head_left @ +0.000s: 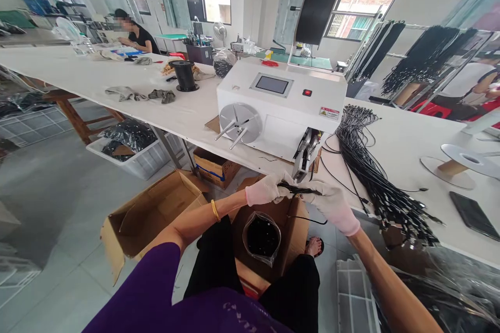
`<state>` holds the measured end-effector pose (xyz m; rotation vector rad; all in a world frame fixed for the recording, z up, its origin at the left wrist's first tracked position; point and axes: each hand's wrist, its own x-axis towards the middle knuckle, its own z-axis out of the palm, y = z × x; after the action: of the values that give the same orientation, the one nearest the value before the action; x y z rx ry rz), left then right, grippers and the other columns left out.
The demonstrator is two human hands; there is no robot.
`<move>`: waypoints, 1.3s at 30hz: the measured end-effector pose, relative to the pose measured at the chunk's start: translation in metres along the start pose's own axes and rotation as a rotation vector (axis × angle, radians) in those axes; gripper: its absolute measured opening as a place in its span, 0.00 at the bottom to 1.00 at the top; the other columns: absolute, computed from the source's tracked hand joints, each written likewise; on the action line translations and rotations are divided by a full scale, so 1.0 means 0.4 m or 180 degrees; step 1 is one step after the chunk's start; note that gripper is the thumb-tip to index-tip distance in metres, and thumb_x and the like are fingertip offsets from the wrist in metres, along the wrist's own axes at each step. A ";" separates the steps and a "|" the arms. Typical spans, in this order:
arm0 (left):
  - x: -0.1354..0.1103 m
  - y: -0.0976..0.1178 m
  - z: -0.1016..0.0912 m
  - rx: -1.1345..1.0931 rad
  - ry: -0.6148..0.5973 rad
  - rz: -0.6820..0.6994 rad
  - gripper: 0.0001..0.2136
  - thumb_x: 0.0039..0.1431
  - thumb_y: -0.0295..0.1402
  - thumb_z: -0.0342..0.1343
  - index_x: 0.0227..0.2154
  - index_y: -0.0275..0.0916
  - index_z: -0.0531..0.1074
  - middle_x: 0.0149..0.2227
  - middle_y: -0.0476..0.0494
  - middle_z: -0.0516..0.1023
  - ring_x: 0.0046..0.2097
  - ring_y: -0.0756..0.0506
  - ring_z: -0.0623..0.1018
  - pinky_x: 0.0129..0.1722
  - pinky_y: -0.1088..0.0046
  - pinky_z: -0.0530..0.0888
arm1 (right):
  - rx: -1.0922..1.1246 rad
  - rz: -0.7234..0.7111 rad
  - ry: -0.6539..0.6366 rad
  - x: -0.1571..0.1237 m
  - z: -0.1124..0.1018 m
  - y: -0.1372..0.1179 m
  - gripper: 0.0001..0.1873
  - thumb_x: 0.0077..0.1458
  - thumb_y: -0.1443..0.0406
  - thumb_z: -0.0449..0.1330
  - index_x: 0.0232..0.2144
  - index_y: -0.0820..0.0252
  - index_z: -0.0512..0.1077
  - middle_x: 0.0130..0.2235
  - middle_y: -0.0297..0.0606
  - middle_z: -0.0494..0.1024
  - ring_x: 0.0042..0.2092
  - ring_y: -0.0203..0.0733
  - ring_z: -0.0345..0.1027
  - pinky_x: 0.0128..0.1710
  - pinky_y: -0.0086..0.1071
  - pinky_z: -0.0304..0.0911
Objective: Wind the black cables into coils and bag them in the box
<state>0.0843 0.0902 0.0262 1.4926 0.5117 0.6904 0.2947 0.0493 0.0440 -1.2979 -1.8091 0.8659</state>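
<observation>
A coiled black cable [299, 189] is stretched between my two white-gloved hands, just in front of the machine's lower right corner. My left hand [269, 189] is closed around its left end. Around the right part my right hand [330, 200] is closed too. A loose end of the cable hangs below and bends to the right. The white machine [279, 109] has a grey disc with pegs [240, 122], a small screen [271, 84] and a metal feeding head [307, 153] right above my hands. Below them, a plastic-lined bag of black pieces [262, 237] stands in a cardboard box [295, 234].
A thick bundle of black cables [375, 177] lies right of the machine, near an empty spool [461, 161] and a phone [474, 213]. Another open carton [156, 213] sits at left on the floor. A co-worker [136, 34] sits at the table's far left.
</observation>
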 end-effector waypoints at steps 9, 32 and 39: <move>0.178 -0.024 -0.063 0.0374 0.0579 0.0488 0.13 0.53 0.31 0.55 0.42 0.35 0.65 0.22 0.56 0.67 0.22 0.54 0.67 0.24 0.78 0.63 | 0.0438 0.0217 0.1094 0.106 -0.020 0.047 0.14 0.47 0.58 0.63 0.34 0.61 0.78 0.29 0.36 0.77 0.32 0.40 0.68 0.35 0.34 0.64; 0.435 -0.142 -0.152 0.2581 0.0846 0.1084 0.12 0.53 0.20 0.49 0.37 0.36 0.73 0.37 0.44 0.71 0.38 0.48 0.69 0.41 0.74 0.65 | 0.0856 0.0087 0.1976 0.299 -0.043 0.267 0.16 0.42 0.57 0.61 0.31 0.62 0.76 0.29 0.36 0.77 0.31 0.39 0.67 0.31 0.32 0.63; 0.366 -0.035 -0.105 0.2017 0.1124 0.1050 0.08 0.50 0.22 0.55 0.34 0.34 0.73 0.37 0.44 0.74 0.41 0.48 0.71 0.46 0.71 0.67 | 0.1224 0.0362 0.1591 0.267 -0.060 0.168 0.23 0.39 0.50 0.65 0.30 0.64 0.74 0.20 0.31 0.70 0.20 0.32 0.59 0.19 0.28 0.58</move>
<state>0.1611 0.2226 0.0262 2.0886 0.8135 1.1316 0.3231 0.1719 0.0180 -1.2347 -1.1279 0.8107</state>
